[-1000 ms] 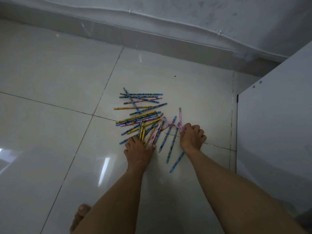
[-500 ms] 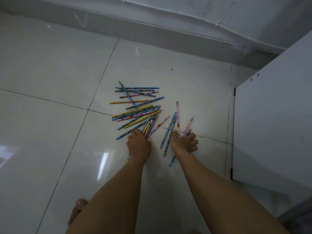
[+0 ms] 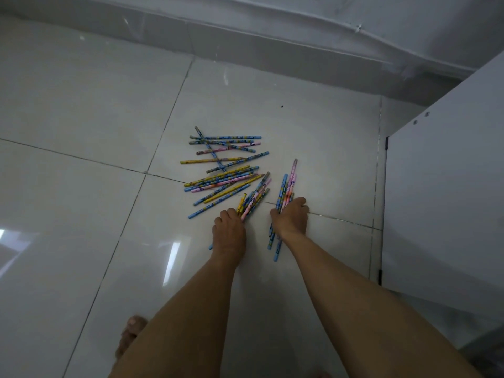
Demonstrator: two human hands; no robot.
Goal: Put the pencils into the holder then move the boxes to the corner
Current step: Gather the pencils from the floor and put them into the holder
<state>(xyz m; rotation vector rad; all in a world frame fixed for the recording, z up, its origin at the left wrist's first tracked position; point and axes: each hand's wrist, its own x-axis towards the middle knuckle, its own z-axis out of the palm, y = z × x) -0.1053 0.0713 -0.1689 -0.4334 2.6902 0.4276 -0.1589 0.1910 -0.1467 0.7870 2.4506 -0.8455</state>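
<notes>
Several patterned pencils [image 3: 222, 162] in blue, yellow and pink lie scattered on the white tiled floor [image 3: 81, 105]. My left hand [image 3: 229, 233] is closed around a small bunch of pencils [image 3: 253, 199] that fan out up and to the right. My right hand [image 3: 290, 216] grips a second bunch of blue and pink pencils [image 3: 286, 186], whose ends stick out above and below the fist. No holder and no boxes are in view.
A white cabinet panel [image 3: 447, 200] stands at the right, close to my right hand. A wall with a grey skirting [image 3: 245, 47] runs along the top. Toes of a bare foot [image 3: 131, 331] show at the bottom left.
My right hand has drawn the loose pencils on the right into one tight bunch. My left hand has gathered more pencils from the heap's lower edge. Both hands stay low on the floor.
</notes>
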